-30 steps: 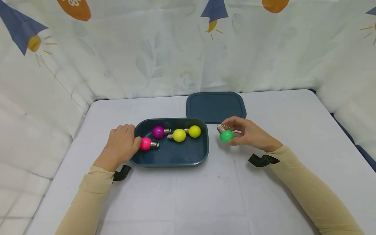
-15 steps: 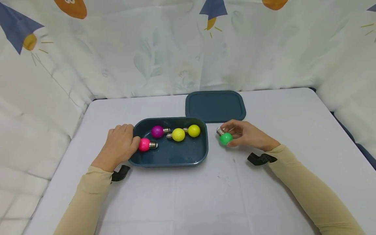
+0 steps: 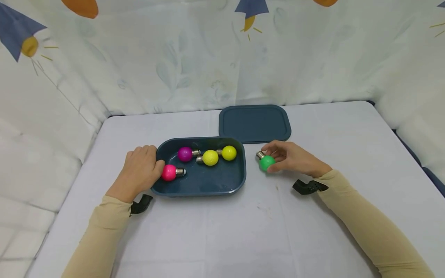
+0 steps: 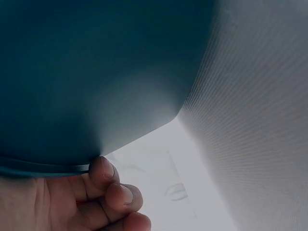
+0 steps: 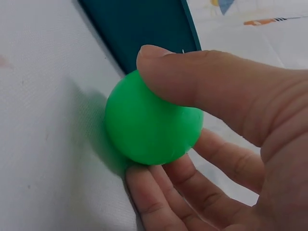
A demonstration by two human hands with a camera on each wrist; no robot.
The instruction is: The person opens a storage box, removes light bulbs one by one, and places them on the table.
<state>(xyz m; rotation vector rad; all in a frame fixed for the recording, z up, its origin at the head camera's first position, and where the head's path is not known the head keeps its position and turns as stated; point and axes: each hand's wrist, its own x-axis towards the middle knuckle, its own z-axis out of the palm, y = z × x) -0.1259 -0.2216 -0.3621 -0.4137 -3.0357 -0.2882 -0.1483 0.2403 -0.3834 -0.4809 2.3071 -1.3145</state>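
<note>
My left hand (image 3: 140,172) grips the left rim of a dark blue tray (image 3: 201,185), thumb on the inside and fingertips (image 4: 122,195) curled under the rim in the left wrist view. Inside the tray lie a pink bulb (image 3: 169,172) beside my thumb, a purple bulb (image 3: 185,154) and two yellow bulbs (image 3: 210,158), all on their sides. Right of the tray, my right hand (image 3: 293,158) pinches a green light bulb (image 5: 149,125) between thumb and fingers. Its metal screw base (image 3: 260,155) points up and to the left; the globe is at or just above the tablecloth.
A flat dark blue lid (image 3: 255,123) lies behind the tray, toward the back edge of the table. White cloth covers the table (image 3: 243,231). A patterned white curtain (image 3: 194,58) stands behind and along the sides.
The right hand has lowered the green bulb slightly toward the tablecloth. The left hand keeps its grip on the tray rim. The head view has shifted a little.
</note>
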